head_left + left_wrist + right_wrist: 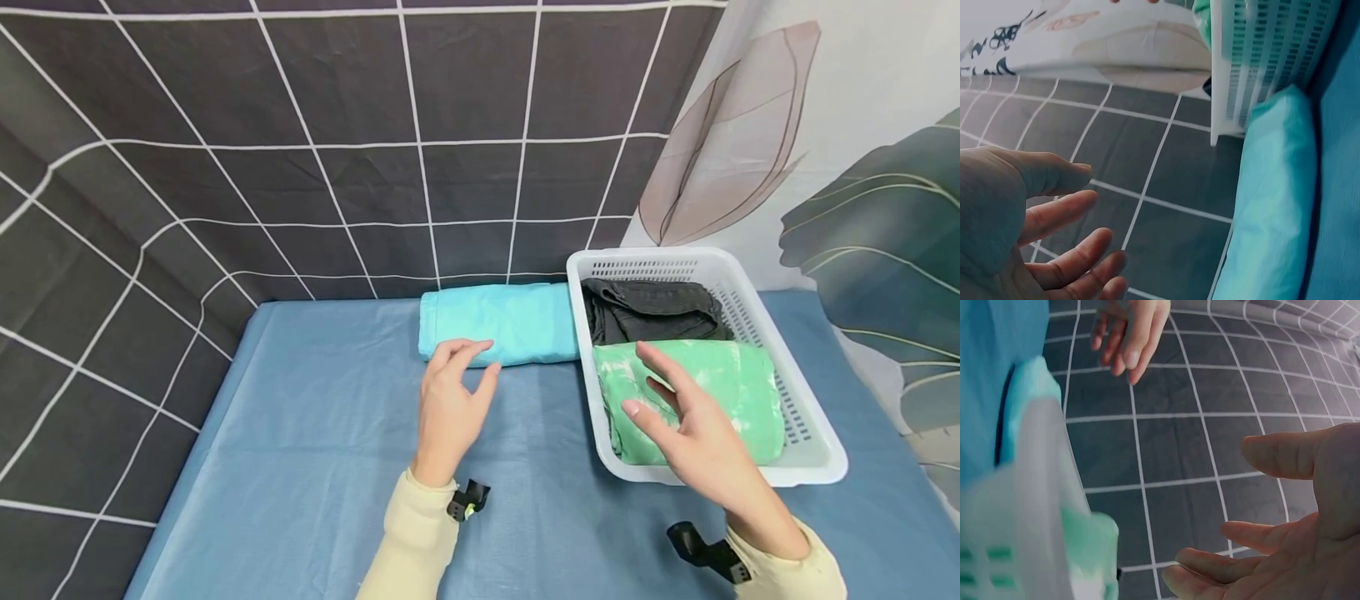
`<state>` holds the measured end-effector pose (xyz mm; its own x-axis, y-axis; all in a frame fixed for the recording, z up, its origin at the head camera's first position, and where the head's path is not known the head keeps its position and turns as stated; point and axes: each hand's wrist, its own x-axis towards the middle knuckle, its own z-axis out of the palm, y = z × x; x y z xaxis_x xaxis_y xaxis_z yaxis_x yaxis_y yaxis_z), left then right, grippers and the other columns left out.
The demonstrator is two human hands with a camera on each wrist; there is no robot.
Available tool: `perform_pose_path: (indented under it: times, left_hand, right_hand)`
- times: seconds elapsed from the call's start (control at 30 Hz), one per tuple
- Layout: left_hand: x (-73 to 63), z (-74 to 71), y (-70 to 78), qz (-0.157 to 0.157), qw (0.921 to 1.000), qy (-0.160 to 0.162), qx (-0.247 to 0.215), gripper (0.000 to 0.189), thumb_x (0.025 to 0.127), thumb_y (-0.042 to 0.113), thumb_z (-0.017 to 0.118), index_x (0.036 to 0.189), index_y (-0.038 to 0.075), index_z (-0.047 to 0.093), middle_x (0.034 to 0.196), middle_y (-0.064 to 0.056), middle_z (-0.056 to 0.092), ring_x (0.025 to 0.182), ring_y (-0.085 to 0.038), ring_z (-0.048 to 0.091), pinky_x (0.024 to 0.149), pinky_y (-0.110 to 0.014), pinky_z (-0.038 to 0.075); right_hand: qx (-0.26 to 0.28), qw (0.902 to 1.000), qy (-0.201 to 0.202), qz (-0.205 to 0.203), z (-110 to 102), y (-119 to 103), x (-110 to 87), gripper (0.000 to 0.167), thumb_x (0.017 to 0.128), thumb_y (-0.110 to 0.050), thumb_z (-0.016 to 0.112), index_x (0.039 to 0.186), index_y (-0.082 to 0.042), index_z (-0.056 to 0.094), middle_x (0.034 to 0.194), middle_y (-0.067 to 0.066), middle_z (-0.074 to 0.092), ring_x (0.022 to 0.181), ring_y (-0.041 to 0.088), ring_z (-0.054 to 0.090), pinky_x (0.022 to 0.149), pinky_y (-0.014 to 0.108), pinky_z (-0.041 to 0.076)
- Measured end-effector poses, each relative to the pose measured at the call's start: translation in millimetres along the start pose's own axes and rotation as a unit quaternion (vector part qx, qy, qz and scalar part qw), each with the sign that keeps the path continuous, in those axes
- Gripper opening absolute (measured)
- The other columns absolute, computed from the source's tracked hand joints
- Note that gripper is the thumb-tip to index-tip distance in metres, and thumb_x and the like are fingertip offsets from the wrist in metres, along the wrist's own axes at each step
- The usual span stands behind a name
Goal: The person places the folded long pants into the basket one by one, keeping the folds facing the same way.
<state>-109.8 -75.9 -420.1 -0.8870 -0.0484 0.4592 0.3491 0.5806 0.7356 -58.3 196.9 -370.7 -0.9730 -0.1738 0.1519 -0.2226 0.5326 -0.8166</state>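
Observation:
My left hand (452, 406) hovers in front of a folded turquoise cloth (510, 321), its fingers loosely bent and holding nothing. In the left wrist view that cloth (1279, 200) lies right of the hand, against the basket's side. Over the front part of a white plastic basket (813, 425) is my right hand (701, 433), thumb and fingers spread with nothing between them. Inside the basket a folded green cloth (738, 400) with pale patches lies at the front. Behind it rests a folded dark garment (656, 304). The right wrist view shows the green cloth (1094, 544) above the basket rim.
A blue cover (315, 450) lies over the work surface. Dark grid-patterned fabric (352, 92) stands behind and to the left. At the right hangs a white sheet with large leaf prints (862, 242). Each wrist carries a small black camera mount (468, 500).

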Motion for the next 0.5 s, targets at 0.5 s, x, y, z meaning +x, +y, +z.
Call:
perform_pose_path:
  times: [0.5]
  left_hand:
    - [9.5, -9.6, -27.1, -0.061, 0.9972, 0.043, 0.0, 0.032, 0.091, 0.015, 0.074, 0.123, 0.009, 0.073, 0.126, -0.011, 0.062, 0.116, -0.029, 0.06, 0.096, -0.047, 0.048]
  right_hand:
    - [0.077, 0.9963, -0.037, 0.011, 26.5, -15.2, -2.1, 0.064, 0.102, -0.017, 0.063, 0.158, -0.015, 0.031, 0.16, 0.011, 0.032, 0.142, 0.04, 0.037, 0.105, 0.012, 0.036]
